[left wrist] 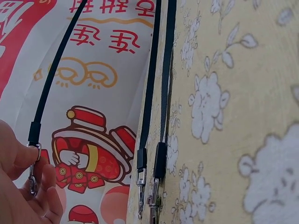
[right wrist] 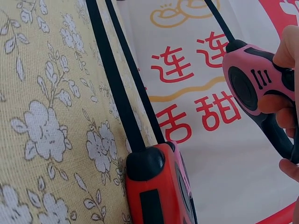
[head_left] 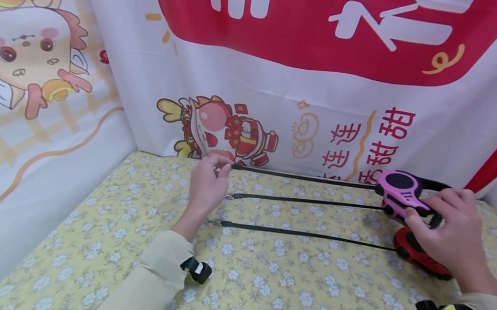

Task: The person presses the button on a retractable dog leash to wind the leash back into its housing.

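My right hand [head_left: 454, 234] grips the black handle of a pink retractable dog leash [right wrist: 266, 70], raised off the table. From its nozzle a black strap [head_left: 302, 177] runs nearly straight across to my left hand [head_left: 208, 186]. There, thumb and fingers pinch the silver snap hook [left wrist: 32, 183] at the strap's end. On the table below lie a red retractable leash [right wrist: 149, 186] and a second pink leash [head_left: 392, 210], partly hidden. Their straps stretch leftward side by side, each ending in a metal hook; the second pink leash's hook [head_left: 229, 196] shows just right of my left wrist.
A yellow flowered cloth [head_left: 277, 286] covers the table. Behind its back edge hangs a white and red printed sheet [head_left: 284, 102], and another printed sheet [head_left: 5, 152] hangs along the left side. Black camera straps sit on both sleeves.
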`<act>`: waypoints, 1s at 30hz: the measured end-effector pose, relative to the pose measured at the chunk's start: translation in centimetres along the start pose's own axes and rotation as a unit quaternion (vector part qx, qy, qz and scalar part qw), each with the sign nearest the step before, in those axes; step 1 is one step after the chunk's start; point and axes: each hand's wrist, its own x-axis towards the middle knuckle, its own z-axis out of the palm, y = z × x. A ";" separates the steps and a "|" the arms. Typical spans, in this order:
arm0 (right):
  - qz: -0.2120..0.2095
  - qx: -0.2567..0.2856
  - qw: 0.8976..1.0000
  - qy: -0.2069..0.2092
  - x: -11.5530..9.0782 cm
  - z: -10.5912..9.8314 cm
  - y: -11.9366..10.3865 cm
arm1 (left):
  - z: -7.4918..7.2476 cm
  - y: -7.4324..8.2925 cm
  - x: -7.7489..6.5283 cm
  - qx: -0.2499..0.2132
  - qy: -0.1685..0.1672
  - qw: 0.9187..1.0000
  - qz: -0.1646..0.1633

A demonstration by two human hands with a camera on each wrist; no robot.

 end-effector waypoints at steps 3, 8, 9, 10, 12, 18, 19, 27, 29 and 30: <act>-0.013 0.008 1.000 0.004 0.1 0.3 -0.2 | -0.1 0.0 0.0 0.002 0.001 1.000 0.003; -0.030 0.017 0.999 0.003 0.3 0.5 -0.3 | -0.2 0.1 -0.1 -0.002 0.000 1.000 0.013; -0.032 0.018 0.999 0.004 0.3 0.5 -0.3 | -0.2 0.1 -0.1 -0.004 -0.001 1.000 0.015; -0.034 0.020 0.999 0.004 0.3 0.5 -0.3 | -0.2 0.2 -0.1 -0.006 0.000 1.000 0.016; -0.040 0.025 0.999 0.004 0.3 0.4 -0.3 | -0.2 0.4 -0.1 -0.008 0.003 1.000 0.021; -0.049 0.026 0.998 0.006 0.4 0.4 -0.3 | -0.2 0.5 -0.2 -0.007 0.009 1.000 0.027; -0.050 0.026 0.998 0.006 0.4 0.4 -0.3 | -0.2 0.5 -0.2 -0.005 0.009 1.000 0.028; -0.040 0.018 0.999 -0.004 0.3 0.5 -0.6 | 0.0 0.5 -0.4 0.002 0.005 0.999 0.037; -0.034 0.017 0.999 -0.006 0.3 0.5 -0.7 | 0.0 0.5 -0.4 0.002 0.004 0.999 0.038; -0.033 0.016 0.999 -0.007 0.3 0.5 -0.7 | 0.0 0.6 -0.5 0.002 0.004 0.999 0.037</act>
